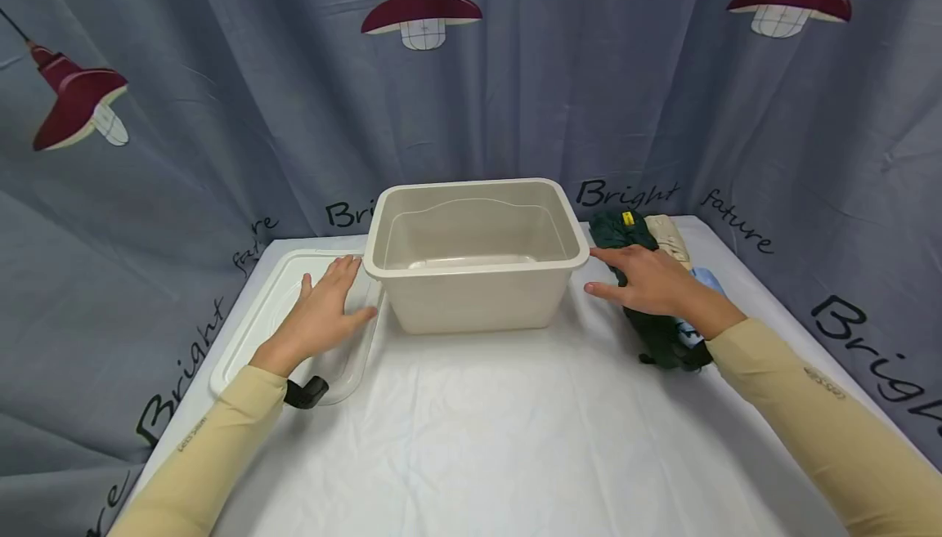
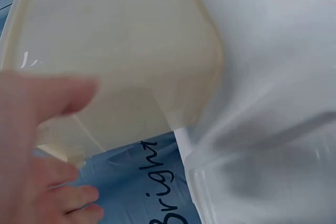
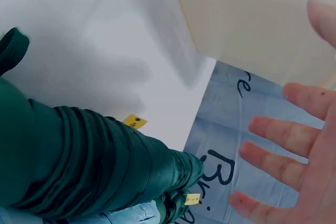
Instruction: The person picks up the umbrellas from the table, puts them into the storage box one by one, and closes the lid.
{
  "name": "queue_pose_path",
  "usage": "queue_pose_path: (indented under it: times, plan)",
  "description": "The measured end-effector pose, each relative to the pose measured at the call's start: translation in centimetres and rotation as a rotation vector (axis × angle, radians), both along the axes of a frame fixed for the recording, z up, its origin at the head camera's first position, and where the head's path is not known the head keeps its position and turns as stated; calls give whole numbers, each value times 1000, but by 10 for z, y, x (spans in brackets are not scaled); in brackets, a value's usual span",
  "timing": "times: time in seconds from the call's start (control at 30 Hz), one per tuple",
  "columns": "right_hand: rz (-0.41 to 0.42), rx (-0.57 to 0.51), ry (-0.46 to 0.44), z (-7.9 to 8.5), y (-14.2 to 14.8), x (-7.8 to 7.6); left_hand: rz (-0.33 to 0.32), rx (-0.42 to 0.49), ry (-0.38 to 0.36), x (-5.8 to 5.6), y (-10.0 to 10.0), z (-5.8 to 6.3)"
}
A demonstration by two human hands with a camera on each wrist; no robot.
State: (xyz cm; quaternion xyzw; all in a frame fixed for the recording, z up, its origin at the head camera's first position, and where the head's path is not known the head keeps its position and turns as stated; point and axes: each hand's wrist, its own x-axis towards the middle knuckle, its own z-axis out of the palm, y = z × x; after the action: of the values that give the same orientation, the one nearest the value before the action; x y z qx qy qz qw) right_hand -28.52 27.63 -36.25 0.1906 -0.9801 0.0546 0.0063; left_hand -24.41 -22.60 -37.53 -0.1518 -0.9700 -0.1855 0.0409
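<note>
A beige plastic bin [image 1: 471,300] stands upright on the white table, its open top showing bare inner walls. Beside its left rim is my left hand [image 1: 320,316], thumb apart from the fingers; the left wrist view shows the thumb in front of the bin's wall [image 2: 131,40]. At the right rim, my right hand [image 1: 643,279] reaches in with its fingertips by the edge. Its fingers look spread and straight in the right wrist view, holding nothing. Whether either hand touches the rim I cannot tell.
A pale translucent lid [image 1: 253,333] lies flat left of the bin, partly under my left hand. Dark green bundled cloth [image 1: 614,230], a beige roll [image 1: 668,239] and light blue cloth [image 1: 708,279] lie at the right. A grey printed curtain [image 1: 294,112] hangs behind the table.
</note>
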Motion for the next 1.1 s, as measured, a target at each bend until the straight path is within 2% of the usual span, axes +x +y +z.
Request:
queue_pose_path:
  times: [0.2, 0.3, 0.37, 0.57, 0.73, 0.93, 1.1]
  plan:
    - [7, -86, -27, 2, 4, -6, 125, 261, 133, -10, 4, 12]
    - [12, -135, -47, 1, 5, -8, 156, 329, 155, -16, 9, 19]
    - [13, -155, -58, 0, 5, -8, 164, 343, 158, -20, 13, 23]
    - [26, -194, -45, -2, 7, -10, 158, 289, 139, -33, 29, 42]
    - [38, -213, -29, -5, 6, -10, 161, 220, 80, -50, 37, 54]
    - [37, -220, -20, -9, 5, -11, 162, 178, 51, -71, 39, 55]
    - [29, -211, 0, -12, 7, -10, 147, 132, -10, -82, 41, 52]
